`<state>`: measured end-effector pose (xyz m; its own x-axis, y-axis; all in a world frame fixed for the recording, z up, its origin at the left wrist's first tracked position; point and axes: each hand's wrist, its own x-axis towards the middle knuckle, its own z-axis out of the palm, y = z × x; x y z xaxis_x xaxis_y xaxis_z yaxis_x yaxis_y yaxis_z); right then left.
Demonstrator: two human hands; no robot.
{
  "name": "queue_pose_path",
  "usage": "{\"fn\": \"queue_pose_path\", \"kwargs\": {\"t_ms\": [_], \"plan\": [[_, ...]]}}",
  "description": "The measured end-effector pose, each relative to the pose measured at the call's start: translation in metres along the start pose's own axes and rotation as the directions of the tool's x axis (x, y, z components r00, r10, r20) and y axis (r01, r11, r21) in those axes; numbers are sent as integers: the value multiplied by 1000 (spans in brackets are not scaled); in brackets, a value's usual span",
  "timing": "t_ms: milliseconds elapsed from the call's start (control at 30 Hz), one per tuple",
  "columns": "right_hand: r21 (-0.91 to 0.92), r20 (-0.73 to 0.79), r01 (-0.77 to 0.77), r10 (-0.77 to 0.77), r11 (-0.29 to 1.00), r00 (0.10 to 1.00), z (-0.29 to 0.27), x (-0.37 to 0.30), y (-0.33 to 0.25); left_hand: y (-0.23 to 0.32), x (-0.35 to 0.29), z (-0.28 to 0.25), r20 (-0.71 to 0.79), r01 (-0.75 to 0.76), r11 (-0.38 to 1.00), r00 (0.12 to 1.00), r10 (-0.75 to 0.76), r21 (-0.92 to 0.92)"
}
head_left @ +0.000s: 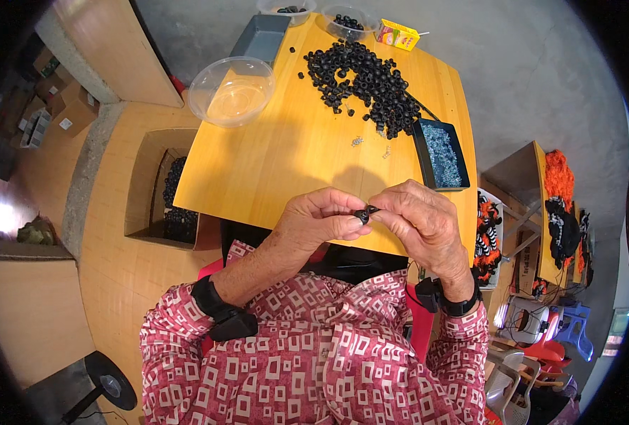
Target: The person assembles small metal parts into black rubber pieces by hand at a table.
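Note:
My left hand (321, 214) pinches a small black round part (361, 216) between thumb and fingertips, just over the table's near edge. Thumb and fingers of my right hand (422, 221) close on a small dark piece right against that part; its exact kind is too small to tell. Beyond my hands, a large pile of small black cylindrical plastic parts (371, 81) spreads over the yellow table (272, 170). To the right of the pile, a black tray (426, 164) holds many tiny silvery pieces. A few loose silvery bits (358, 142) lie near the pile's lower end.
A clear round bowl (200, 92) and a grey tray (261, 39) stand at the table's left. Two more bowls and a yellow drink carton (398, 34) are at the back. A cardboard box (144, 191) of black parts sits on the floor at left; orange-black goods (559, 177) at right.

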<state>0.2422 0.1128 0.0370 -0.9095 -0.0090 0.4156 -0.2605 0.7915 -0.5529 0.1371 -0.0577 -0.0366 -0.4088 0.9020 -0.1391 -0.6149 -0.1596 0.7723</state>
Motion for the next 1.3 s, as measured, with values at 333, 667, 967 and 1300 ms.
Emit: {"fn": "queue_pose_path", "kwargs": {"t_ms": [333,667,967,1300], "plan": [[-44,73,11,-8,999,997,-1,1,0,-2,1,0,-18,6,1000,1000,-6,-28],[-45,114,68,-62,997,991,7,3,1,-1,2,-3,-37,30,998,999,-32,-60],[209,-107,-156,181,965,978,31,-26,9,3,3,-1,-22,83,997,996,-83,3],[81,-157,-97,109,992,982,40,-34,11,-8,9,-10,-2,26,996,1000,-26,91]]}}
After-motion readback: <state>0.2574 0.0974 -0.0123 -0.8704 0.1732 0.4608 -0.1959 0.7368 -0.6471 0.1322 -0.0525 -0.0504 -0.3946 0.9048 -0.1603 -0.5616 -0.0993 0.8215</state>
